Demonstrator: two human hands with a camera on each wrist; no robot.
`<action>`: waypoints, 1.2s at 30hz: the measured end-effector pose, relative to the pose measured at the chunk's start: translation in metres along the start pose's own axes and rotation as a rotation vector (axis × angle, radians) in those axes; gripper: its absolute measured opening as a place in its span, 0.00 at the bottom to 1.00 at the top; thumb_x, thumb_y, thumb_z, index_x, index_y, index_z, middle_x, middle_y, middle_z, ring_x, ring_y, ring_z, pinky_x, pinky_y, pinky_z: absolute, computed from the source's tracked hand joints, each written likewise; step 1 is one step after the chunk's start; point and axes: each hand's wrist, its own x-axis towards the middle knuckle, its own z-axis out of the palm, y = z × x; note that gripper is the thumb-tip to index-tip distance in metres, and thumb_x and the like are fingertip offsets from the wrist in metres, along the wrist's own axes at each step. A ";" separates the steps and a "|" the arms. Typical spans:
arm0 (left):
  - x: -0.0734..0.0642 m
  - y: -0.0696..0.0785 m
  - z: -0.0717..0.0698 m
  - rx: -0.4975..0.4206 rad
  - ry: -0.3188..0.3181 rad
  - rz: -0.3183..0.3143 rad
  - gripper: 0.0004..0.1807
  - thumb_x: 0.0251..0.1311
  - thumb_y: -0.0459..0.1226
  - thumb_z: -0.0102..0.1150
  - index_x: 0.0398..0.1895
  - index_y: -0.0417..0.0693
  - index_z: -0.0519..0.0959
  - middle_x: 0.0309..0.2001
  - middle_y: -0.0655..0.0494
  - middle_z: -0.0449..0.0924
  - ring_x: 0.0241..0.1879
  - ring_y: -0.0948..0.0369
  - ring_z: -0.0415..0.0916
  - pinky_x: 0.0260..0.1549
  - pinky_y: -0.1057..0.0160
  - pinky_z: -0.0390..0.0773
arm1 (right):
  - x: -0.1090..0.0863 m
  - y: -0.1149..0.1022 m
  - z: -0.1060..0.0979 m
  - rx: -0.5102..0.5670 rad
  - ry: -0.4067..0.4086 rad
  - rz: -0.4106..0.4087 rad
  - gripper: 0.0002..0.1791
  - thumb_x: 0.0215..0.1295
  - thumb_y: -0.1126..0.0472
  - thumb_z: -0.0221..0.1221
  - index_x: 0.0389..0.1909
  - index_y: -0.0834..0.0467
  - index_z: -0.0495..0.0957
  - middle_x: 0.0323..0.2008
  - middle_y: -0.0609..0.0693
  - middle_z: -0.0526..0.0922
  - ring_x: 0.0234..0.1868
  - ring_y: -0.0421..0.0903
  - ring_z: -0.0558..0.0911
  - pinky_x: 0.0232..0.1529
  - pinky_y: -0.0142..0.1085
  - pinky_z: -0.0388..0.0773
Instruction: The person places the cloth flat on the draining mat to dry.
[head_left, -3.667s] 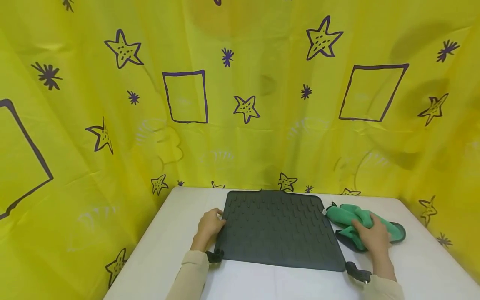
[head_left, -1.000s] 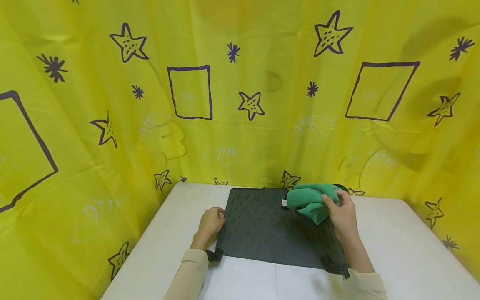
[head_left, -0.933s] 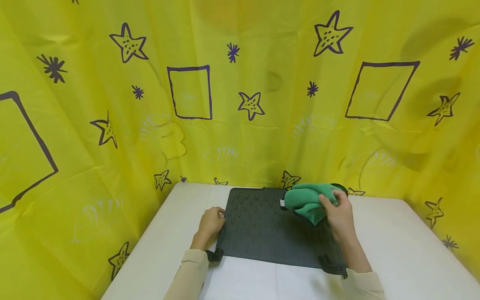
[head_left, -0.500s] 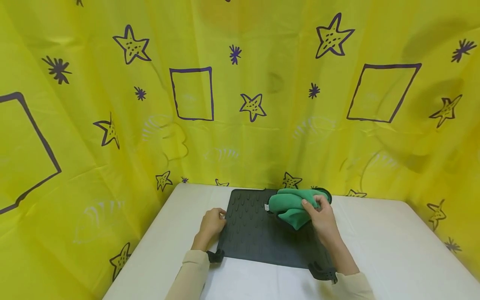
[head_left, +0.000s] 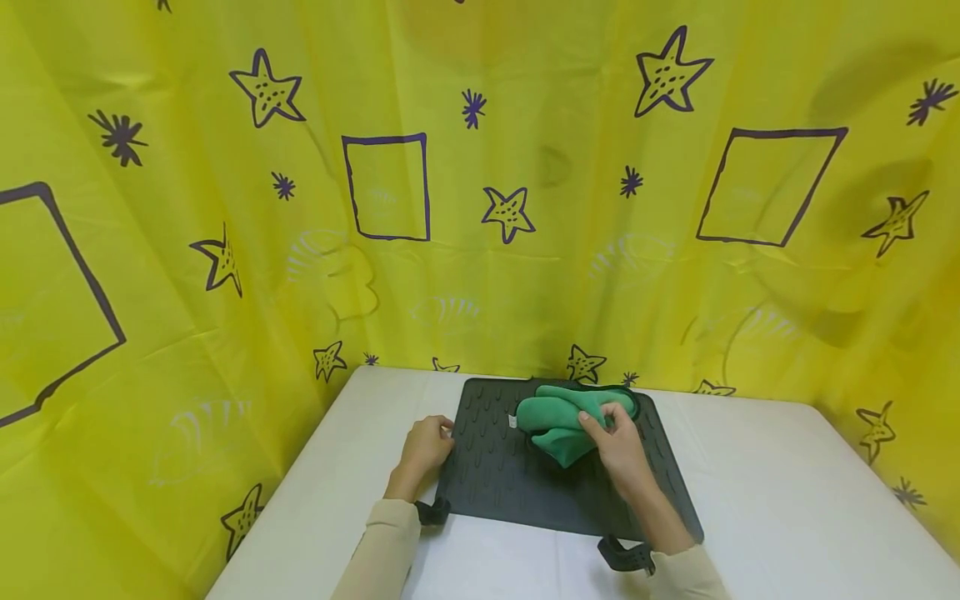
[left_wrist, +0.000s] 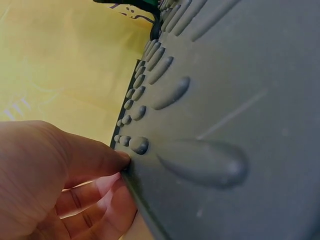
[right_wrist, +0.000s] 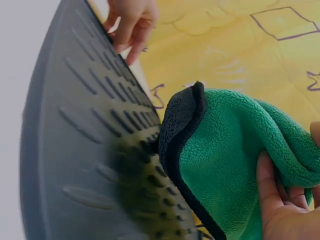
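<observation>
A dark grey rubber mat (head_left: 487,479) with raised drop-shaped ridges lies on the white table. My left hand (head_left: 426,446) pinches its left edge, the thumb on top and the fingers curled at the rim in the left wrist view. Over the mat's upper middle, my right hand (head_left: 621,446) grips a bunched green microfibre cloth (head_left: 553,417) with black edging, a dark grey reverse side and a small white tag. In the right wrist view, folds of the cloth (right_wrist: 220,150) pass between thumb and fingers, and a corner hangs down near the mat.
The white table (head_left: 780,483) reaches out on both sides of the mat. A yellow curtain (head_left: 465,317) with purple stars and squares hangs behind and along the sides. Black camera straps (head_left: 626,556) are on both wrists.
From the table right of the mat, the right hand has lifted the green cloth and carried it left over the mat, still moving left lately. The left hand stays at the mat's edge.
</observation>
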 end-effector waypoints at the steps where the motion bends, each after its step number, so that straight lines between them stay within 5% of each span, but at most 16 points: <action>1: 0.000 0.000 0.000 0.001 0.000 0.001 0.14 0.57 0.28 0.64 0.47 0.37 0.85 0.27 0.54 0.82 0.25 0.60 0.75 0.26 0.62 0.74 | 0.000 0.002 0.001 -0.003 -0.004 0.010 0.13 0.77 0.59 0.56 0.43 0.62 0.63 0.40 0.49 0.63 0.39 0.40 0.70 0.43 0.32 0.70; 20: -0.001 0.003 -0.002 0.008 -0.012 -0.020 0.13 0.60 0.29 0.64 0.48 0.37 0.84 0.29 0.52 0.83 0.27 0.60 0.76 0.28 0.61 0.75 | 0.002 0.028 0.006 -0.156 -0.097 0.124 0.19 0.75 0.55 0.58 0.54 0.64 0.67 0.53 0.58 0.72 0.48 0.45 0.77 0.50 0.34 0.72; 30: -0.002 0.005 -0.003 0.008 -0.022 -0.014 0.15 0.59 0.29 0.65 0.50 0.37 0.84 0.28 0.52 0.83 0.26 0.60 0.75 0.27 0.62 0.74 | 0.003 0.030 0.005 -0.161 -0.195 0.110 0.24 0.76 0.56 0.57 0.62 0.67 0.66 0.63 0.64 0.68 0.60 0.51 0.77 0.62 0.43 0.72; 36: -0.002 0.014 -0.007 0.039 -0.042 -0.008 0.17 0.61 0.33 0.66 0.54 0.39 0.82 0.30 0.52 0.81 0.27 0.59 0.74 0.27 0.62 0.72 | 0.007 0.028 -0.008 -0.173 -0.186 0.078 0.25 0.76 0.58 0.56 0.66 0.68 0.66 0.68 0.66 0.68 0.63 0.55 0.76 0.63 0.45 0.74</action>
